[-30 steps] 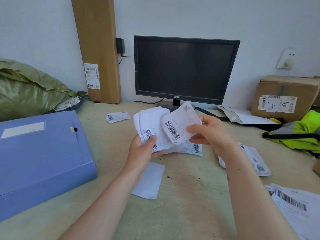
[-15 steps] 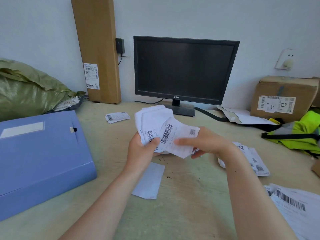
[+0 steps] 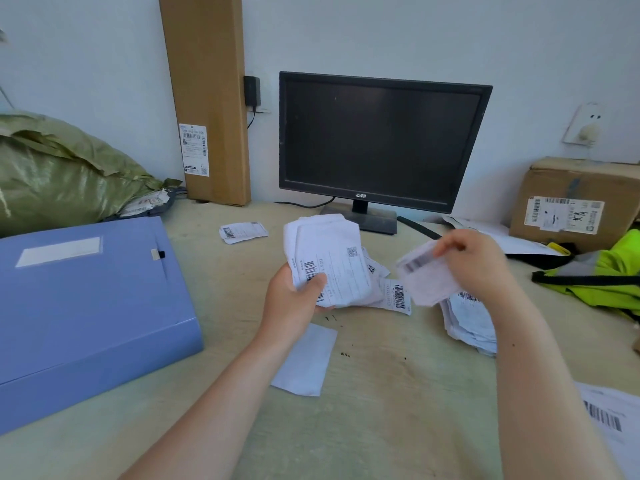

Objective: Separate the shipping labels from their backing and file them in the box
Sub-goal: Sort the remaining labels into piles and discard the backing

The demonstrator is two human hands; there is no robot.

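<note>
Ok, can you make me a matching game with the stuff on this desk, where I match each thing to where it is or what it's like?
Things:
1. blue box
2. monitor
3. stack of labels
4. single label

Places or states:
A. pinched in the right hand
B. closed, lying at the left of the table
C. screen dark, standing at the back
D. gripped in the left hand

Pairs: 1-B, 2-C, 3-D, 4-A.
</note>
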